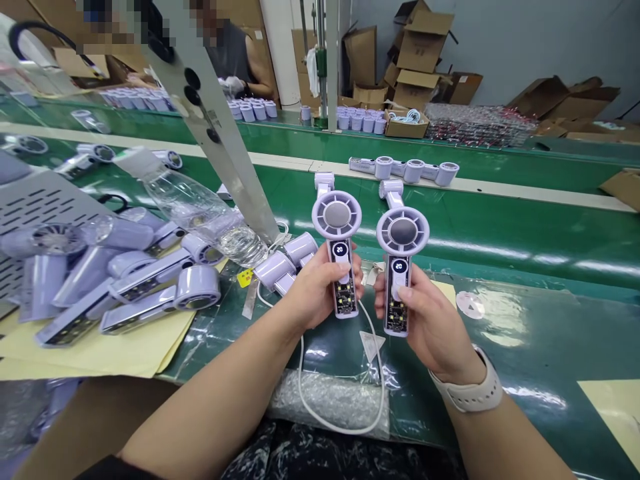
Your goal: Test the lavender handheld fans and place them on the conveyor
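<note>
My left hand [320, 287] is wrapped around the handle of a lavender handheld fan [337, 215], its thumb on the front button below a lit display reading 20. In my right hand [430, 313] is a second handheld fan [403, 231], also upright and lit with 20, thumb pressed on its front. Both handles lack a front cover, so the circuit boards show. Just beyond them more fans [391, 190] lie on the green bench. A white cable [345, 432] loops below my hands; where its ends go is partly hidden.
At left, several fans [197, 288] are piled on yellow paper [125, 350] near a plastic bottle [185, 193]. A slanted metal post [220, 133] rises beside them. A conveyor [500, 220] runs across, with fans [414, 171] on its edge. A co-worker's gloved hand [233, 85] is behind.
</note>
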Demonstrator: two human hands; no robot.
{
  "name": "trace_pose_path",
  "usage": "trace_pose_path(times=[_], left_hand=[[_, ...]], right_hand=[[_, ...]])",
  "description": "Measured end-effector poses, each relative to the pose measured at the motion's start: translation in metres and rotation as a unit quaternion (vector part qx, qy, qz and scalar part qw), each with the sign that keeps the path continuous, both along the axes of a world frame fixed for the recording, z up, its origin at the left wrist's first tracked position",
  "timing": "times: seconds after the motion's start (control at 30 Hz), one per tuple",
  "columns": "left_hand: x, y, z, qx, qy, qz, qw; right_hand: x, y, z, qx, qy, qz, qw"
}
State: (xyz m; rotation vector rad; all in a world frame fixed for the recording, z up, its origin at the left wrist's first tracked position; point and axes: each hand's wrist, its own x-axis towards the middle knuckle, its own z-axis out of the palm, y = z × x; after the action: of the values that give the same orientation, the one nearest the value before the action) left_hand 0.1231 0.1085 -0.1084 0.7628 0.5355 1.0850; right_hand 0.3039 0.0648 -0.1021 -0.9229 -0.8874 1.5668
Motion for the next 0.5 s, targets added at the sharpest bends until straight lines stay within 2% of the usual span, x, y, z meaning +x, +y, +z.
trace_pose_path(times=[0.07,0.23,0.4,0.5], left_hand=[[0.001,0.0,0.001,0.003,0.003,0.007,1.0],[0.003,-0.002,0.001,0.044,-0.017,-0.054,0.997],[0.007,0.0,-0.001,0.012,0.057,-0.029,0.998],[0.008,-0.001,0.001,0.026,0.073,-0.028,0.997]], right_hand=[[-0.002,-0.001,-0.002,0.007,-0.007,-0.017,1.0],[-0.004,-0.004,-0.002,0.03,0.001,-0.002,1.0],[-0.003,0.004,-0.006,0.008,-0.014,-0.031,0.999],[-0.003,0.008,-0.01,-0.002,-0.01,-0.041,0.999]])
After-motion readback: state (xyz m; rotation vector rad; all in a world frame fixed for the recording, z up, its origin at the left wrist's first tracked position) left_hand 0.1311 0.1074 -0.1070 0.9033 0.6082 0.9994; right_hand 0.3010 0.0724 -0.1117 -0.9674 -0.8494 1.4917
